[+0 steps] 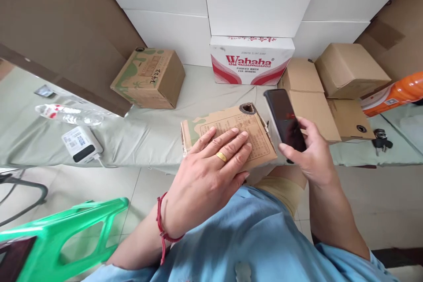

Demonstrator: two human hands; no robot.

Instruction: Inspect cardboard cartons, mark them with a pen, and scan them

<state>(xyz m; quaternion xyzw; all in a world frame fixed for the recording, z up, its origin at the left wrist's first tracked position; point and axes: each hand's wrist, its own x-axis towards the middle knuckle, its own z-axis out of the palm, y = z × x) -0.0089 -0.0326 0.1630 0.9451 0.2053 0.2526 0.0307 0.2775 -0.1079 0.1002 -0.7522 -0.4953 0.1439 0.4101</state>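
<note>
My left hand (pixel 211 172) lies flat with its fingers stretched over the top of a cardboard box (pixel 259 139). This box has printed text, a green pattern and a dark round hole near its far right corner. A gold ring and a red cord bracelet are on that hand and wrist. Just right of the box, my right hand (pixel 315 152) is closed round a black smartphone (pixel 286 119), its dark screen turned up. The phone is tilted, and its lower end is partly behind my thumb. The box stands at the near edge of a cloth-covered table (pixel 155 134).
Further back stand a white and red Wahaha carton (pixel 251 61) and a green-patterned box (pixel 150 77). Several brown boxes (pixel 352 70), an orange bottle (pixel 396 92) and keys (pixel 381 141) are at right. A clear bottle (pixel 71 113), power bank (pixel 82 144) and green stool (pixel 66 229) are at left.
</note>
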